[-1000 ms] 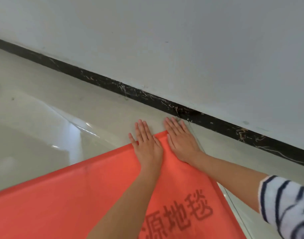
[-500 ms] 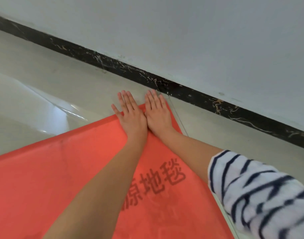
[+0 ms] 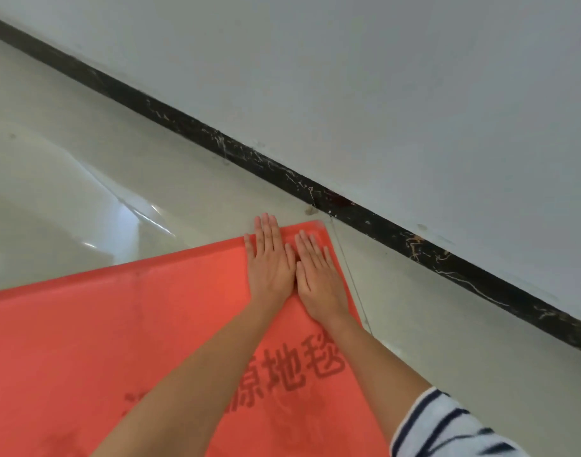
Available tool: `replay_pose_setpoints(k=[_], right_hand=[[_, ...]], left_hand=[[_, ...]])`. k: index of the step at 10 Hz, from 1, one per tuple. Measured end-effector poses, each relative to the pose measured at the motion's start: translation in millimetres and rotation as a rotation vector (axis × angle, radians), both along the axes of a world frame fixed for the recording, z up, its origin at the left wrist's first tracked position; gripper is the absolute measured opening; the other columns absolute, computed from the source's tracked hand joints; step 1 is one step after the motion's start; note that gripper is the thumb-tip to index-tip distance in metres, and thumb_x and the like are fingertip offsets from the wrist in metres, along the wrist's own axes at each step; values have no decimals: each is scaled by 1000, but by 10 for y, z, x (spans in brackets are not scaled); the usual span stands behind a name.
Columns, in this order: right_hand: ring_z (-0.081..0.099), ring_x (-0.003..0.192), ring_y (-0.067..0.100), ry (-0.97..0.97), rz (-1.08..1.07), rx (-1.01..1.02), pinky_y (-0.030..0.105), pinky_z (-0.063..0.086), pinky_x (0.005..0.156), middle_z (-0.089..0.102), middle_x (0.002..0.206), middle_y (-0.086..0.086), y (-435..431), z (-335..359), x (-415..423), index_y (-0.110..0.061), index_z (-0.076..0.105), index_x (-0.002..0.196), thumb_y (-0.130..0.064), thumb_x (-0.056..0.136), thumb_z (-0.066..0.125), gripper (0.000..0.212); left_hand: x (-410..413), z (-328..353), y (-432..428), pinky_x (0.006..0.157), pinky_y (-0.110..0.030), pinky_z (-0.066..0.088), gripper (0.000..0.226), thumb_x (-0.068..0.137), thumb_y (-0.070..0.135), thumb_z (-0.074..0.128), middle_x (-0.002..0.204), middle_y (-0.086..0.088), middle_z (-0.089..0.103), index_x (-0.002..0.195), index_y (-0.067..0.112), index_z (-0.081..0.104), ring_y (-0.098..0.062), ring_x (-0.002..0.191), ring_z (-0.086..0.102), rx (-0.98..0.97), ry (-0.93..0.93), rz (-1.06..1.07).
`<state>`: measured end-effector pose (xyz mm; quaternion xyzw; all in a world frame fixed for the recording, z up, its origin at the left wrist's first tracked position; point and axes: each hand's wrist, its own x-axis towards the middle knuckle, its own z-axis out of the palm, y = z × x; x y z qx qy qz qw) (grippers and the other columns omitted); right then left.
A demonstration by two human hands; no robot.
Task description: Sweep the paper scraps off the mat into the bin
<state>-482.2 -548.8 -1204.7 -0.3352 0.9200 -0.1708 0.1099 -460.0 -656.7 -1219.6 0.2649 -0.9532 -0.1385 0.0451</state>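
A red mat (image 3: pixel 117 341) with dark printed characters lies on the pale glossy floor, its far corner close to the wall. My left hand (image 3: pixel 270 258) and my right hand (image 3: pixel 315 268) rest flat, side by side, palms down on that far corner. The left fingertips reach just past the mat's far edge. Both hands hold nothing, with fingers extended and nearly together. I see no paper scraps and no bin in this view.
A black marble skirting (image 3: pixel 365 219) runs diagonally along the foot of a grey-white wall (image 3: pixel 381 94). Shiny tiled floor (image 3: pixel 68 176) spreads to the left of the mat. A striped sleeve (image 3: pixel 447 427) shows at the lower right.
The hands stay pressed flat together on the mat's corner. They have slid back a little, so the corner tip now shows beyond the right fingers. The camera has shifted.
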Motion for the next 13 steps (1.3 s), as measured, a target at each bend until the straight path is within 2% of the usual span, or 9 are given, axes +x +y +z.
replay_pose_setpoints(k=[2,6,7,8,9,10,11,12,13], right_hand=[[-20,145,8,56,-39,173,39,-11,119,-18,156,-8,-32,-79,-12,-21,-9,151,-31,92,-3,61],[0,149,13,-168,97,381,39,0,121,0,162,0,-132,330,-340,-17,6,155,-27,96,27,63],[19,146,22,-263,64,450,41,24,116,15,161,3,-271,497,-457,-15,20,153,-40,99,24,60],[46,128,27,-299,22,553,35,39,92,49,141,9,-474,722,-530,-11,48,137,-36,93,37,52],[54,116,25,-238,48,628,30,38,84,59,127,9,-589,867,-495,-10,58,125,-26,86,43,44],[44,129,27,-273,29,614,35,39,99,43,146,14,-579,767,-414,-7,45,139,-31,93,36,53],[0,149,23,-394,34,572,47,12,119,-3,162,4,-414,642,-384,-12,6,154,-40,100,22,63],[-8,149,17,-448,59,612,54,2,117,-10,162,-6,-308,656,-519,-22,-1,155,-33,96,26,65],[-13,148,19,-338,8,662,56,-5,116,-16,160,-8,-276,708,-330,-26,-8,153,-48,99,14,63]], left_hand=[[-27,-77,-27,121,-49,-4,58,104,31,12,164,-8,-7,154,8,-6,-22,151,-10,-3,-82,-7],[10,-41,-22,120,-50,-3,59,103,33,9,164,-7,-10,154,7,-9,-22,150,-14,-5,-155,-14],[17,-19,-20,120,-50,-5,60,104,32,11,164,-7,-12,154,8,-10,-22,150,-15,7,-134,-18],[44,-21,-9,120,-51,-2,65,102,34,23,165,-8,-6,155,8,-4,-23,151,-9,0,-66,4],[98,28,43,121,-49,2,74,97,35,37,164,-10,0,156,6,4,-26,152,-1,-64,-45,127],[85,56,60,120,-53,-4,70,101,39,26,164,-9,-10,156,7,-5,-27,151,-10,-75,-150,183],[126,107,9,120,-52,-4,62,104,40,9,161,-3,-20,154,12,-13,-21,147,-22,73,-262,100],[425,317,-150,121,-48,-2,60,105,39,13,157,4,-26,153,17,-16,-12,144,-26,214,-214,-155],[976,634,-387,120,-47,-6,63,102,45,9,159,6,-25,153,20,-17,-11,145,-27,110,-245,-252]])
